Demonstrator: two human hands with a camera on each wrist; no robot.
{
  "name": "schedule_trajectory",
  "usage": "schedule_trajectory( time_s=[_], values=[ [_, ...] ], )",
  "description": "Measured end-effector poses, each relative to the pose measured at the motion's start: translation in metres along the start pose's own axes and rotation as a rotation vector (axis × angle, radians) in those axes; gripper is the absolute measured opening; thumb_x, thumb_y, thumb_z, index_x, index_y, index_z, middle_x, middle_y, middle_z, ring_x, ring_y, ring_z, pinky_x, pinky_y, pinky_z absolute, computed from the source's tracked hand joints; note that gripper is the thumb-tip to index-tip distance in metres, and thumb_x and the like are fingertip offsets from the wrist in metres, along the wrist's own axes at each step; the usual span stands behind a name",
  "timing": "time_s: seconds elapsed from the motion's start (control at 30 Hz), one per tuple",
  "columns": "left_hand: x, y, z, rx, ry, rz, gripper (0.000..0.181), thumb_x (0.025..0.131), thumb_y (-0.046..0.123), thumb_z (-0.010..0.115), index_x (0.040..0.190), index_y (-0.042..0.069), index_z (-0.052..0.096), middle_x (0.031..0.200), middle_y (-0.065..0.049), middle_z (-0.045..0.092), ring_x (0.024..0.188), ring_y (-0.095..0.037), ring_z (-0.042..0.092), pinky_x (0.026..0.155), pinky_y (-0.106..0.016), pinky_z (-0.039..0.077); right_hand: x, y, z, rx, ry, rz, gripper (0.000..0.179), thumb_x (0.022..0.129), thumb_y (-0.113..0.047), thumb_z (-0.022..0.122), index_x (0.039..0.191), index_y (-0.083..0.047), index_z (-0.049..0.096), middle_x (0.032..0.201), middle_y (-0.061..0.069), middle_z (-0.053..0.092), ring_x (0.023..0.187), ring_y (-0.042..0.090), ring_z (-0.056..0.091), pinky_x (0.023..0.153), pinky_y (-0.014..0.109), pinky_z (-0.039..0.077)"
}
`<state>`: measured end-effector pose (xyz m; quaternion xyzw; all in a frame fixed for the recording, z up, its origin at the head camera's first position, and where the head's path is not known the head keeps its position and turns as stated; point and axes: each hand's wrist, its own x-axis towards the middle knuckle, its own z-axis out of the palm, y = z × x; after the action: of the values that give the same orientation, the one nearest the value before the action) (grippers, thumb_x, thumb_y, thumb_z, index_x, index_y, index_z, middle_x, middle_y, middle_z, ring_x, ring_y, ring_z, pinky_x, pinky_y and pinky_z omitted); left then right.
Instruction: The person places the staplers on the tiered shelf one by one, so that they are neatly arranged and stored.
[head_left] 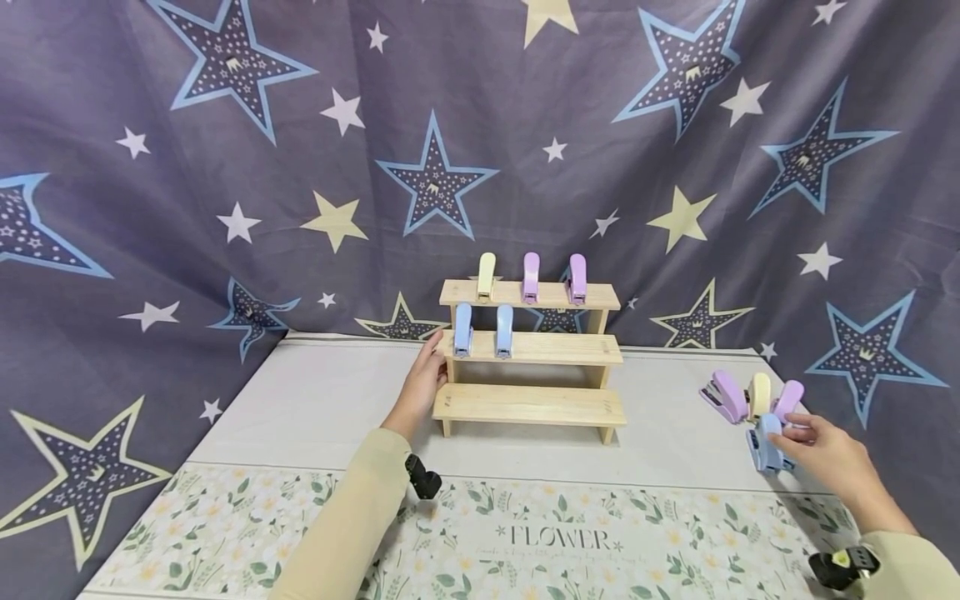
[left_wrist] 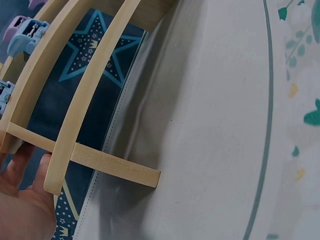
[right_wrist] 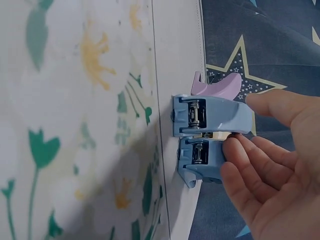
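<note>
A three-tier wooden shelf (head_left: 528,404) stands on the table, and my left hand (head_left: 422,387) grips its left end by the middle tier. Behind the end of the plank (left_wrist: 82,95), the left fingers are partly hidden. On the right, my right hand (head_left: 834,458) pinches a blue stapler (right_wrist: 225,114), thumb on one side and fingertips on the other. A second blue stapler (right_wrist: 200,159) sits right beside it, close under the fingers. Just behind them are a purple stapler (head_left: 725,395), a yellow stapler (head_left: 759,392) and another purple stapler (head_left: 789,397).
On the top tier stand a yellow stapler (head_left: 486,277) and two purple staplers (head_left: 531,277). Two blue staplers (head_left: 463,330) occupy the left half of the middle tier. A floral mat (head_left: 555,542) covers the table front; a starry curtain (head_left: 480,83) hangs behind.
</note>
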<state>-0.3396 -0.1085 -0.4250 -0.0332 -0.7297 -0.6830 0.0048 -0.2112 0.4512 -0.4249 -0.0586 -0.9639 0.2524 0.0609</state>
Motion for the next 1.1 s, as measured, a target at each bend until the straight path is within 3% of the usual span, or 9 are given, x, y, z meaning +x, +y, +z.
schedule_trajectory(
  time_s=[0.33,0.67,0.77,0.9,1.1],
  values=[
    [0.0,-0.001,0.001,0.002,0.012,0.002,0.052,0.109,0.028,0.029,0.16,0.03,0.026,0.162,-0.009,0.029,0.143,-0.029,0.035,0.117,-0.044,0.031,0.003,-0.003,0.003,-0.033,-0.041,-0.025,0.069,0.099,-0.038,0.062,0.132,0.02,0.044,0.116,0.036,0.062,0.11,0.058,0.054,0.081,0.064,0.048],
    [0.001,-0.001,0.0,-0.011,-0.006,-0.001,0.052,0.109,0.028,0.028,0.161,0.028,0.025,0.163,-0.011,0.026,0.144,-0.032,0.033,0.118,-0.045,0.028,0.005,-0.007,0.01,0.027,-0.218,-0.016,0.076,0.094,-0.034,0.069,0.13,0.027,0.042,0.108,0.035,0.065,0.099,0.044,0.064,0.075,0.051,0.056],
    [-0.008,0.012,-0.001,-0.009,-0.029,-0.012,0.052,0.11,0.023,0.026,0.162,0.022,0.021,0.163,-0.015,0.024,0.145,-0.035,0.031,0.118,-0.047,0.028,0.004,-0.009,0.011,0.036,-0.231,-0.023,0.075,0.093,-0.03,0.071,0.129,0.029,0.04,0.107,0.035,0.065,0.097,0.042,0.065,0.075,0.049,0.057],
    [-0.009,0.016,-0.001,-0.013,-0.037,-0.024,0.053,0.11,0.021,0.026,0.162,0.02,0.02,0.163,-0.016,0.023,0.145,-0.035,0.03,0.118,-0.046,0.027,0.003,-0.009,0.011,0.026,-0.258,-0.031,0.078,0.092,-0.026,0.072,0.13,0.03,0.035,0.11,0.039,0.062,0.101,0.047,0.063,0.079,0.053,0.056],
    [0.001,0.0,0.0,-0.03,-0.01,-0.011,0.053,0.108,0.026,0.028,0.161,0.028,0.023,0.163,-0.011,0.025,0.144,-0.032,0.032,0.118,-0.045,0.027,0.003,-0.008,0.011,0.005,-0.269,-0.022,0.084,0.09,-0.032,0.074,0.132,0.03,0.034,0.118,0.042,0.057,0.108,0.055,0.057,0.084,0.059,0.053]
  ],
)
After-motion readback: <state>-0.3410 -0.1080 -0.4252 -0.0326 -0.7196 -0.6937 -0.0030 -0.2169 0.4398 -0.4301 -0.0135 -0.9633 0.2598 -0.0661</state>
